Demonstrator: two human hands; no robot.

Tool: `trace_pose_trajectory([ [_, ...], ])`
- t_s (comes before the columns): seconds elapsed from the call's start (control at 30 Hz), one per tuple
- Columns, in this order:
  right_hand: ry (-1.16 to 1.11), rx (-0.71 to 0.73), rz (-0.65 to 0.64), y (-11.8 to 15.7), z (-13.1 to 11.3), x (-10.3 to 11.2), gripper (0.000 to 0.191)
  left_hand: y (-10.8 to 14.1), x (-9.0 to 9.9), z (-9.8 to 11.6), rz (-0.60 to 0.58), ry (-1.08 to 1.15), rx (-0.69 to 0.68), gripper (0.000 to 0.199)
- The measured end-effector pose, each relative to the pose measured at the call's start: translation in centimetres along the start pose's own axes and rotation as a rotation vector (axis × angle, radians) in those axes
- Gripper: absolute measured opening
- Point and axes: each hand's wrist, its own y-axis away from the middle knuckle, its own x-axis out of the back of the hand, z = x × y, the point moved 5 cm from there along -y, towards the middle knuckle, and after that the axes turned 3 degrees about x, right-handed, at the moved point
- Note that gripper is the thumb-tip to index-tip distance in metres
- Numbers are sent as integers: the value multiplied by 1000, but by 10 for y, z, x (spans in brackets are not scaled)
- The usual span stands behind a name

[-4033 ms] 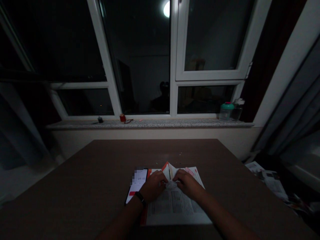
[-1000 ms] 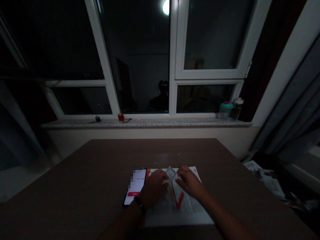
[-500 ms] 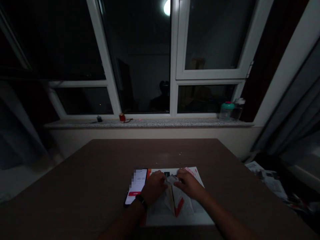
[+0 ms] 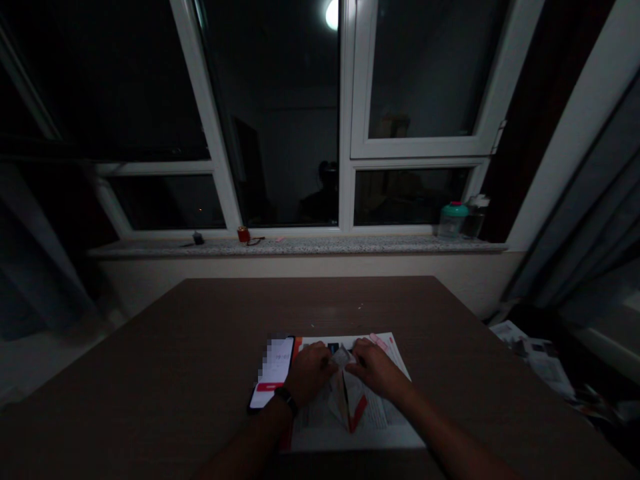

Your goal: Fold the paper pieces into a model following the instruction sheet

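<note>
A folded piece of printed paper (image 4: 349,393), pale with a red patch near its lower tip, lies between my hands over a printed sheet (image 4: 360,439). My left hand (image 4: 311,370) pinches its upper left edge; a dark band circles that wrist. On the other side, my right hand (image 4: 376,365) grips the upper right edge between thumb and fingers. The top of the paper rises to a point between the two hands, and a dark gap runs down its middle. Some of the fingertips are hidden.
A lit phone (image 4: 273,373) lies left of my left hand. Beyond my right hand is a small pink item (image 4: 379,341). The brown table (image 4: 240,307) reaches toward a stone windowsill (image 4: 320,247) with a green-lidded bottle (image 4: 453,220) and a small red container (image 4: 243,234).
The top of the folded paper, flatter and wider before, now stands up in a narrower point. Both hands keep their hold and have barely moved.
</note>
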Motion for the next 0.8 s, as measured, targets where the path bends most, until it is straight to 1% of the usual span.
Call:
trace_pose_trajectory([
  [0.2,-20,18,16,-1,-1,2,25,1,3,2,6,7,1,18],
  [0.37,-37,41,32,-1,-9,10,18,3,6,6,37,64,-75,10],
  [0.47,-17,36,51,-1,-13,14,22,2,7,5,79,67,-23,18],
  [0.57,-4,32,50,-1,-13,14,22,2,8,5,82,57,24,23],
  [0.67,11,26,42,-1,-12,13,19,2,11,8,85,84,13,14],
  [0.73,11,22,42,-1,-11,13,18,4,15,10,124,111,-4,6],
  [0.8,2,10,47,-1,-10,13,18,7,21,14,173,105,-28,6],
])
